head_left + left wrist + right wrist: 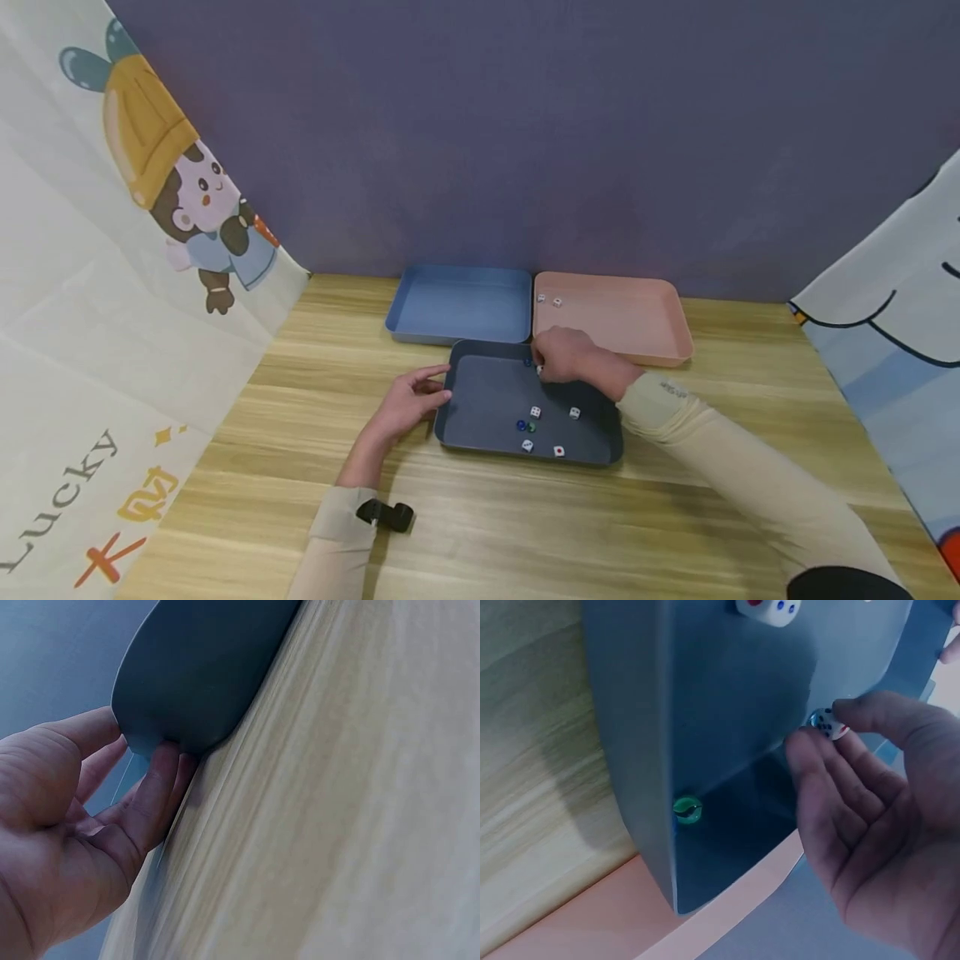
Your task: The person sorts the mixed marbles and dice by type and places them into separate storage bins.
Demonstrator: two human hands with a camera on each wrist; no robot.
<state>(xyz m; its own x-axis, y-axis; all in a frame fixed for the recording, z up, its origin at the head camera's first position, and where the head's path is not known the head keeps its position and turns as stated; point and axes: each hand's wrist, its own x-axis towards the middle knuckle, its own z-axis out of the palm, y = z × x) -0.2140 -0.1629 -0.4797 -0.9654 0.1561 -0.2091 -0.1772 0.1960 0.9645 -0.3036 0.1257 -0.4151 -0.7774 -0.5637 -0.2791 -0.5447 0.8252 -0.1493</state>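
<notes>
My right hand (562,354) reaches over the back of the dark grey tray (480,379). In the right wrist view its thumb and fingers pinch a white die (831,726) with dark and red pips, and a bluish marble shows right beside that die. My left hand (408,404) touches the left wall of the dark tray, its fingertips right at the rim and outer side. Several white dice (536,412) lie in this tray. A blue marble (521,425) and a green marble (532,427) sit near its front; another blue marble (528,362) is beside my right fingers.
Behind the dark tray stand a blue tray (461,304) on the left and a pink tray (622,317) on the right. Two white dice (557,302) lie in the pink tray's back left corner. Everything rests on a wood-grain table (315,400) before a purple-grey backdrop (525,150).
</notes>
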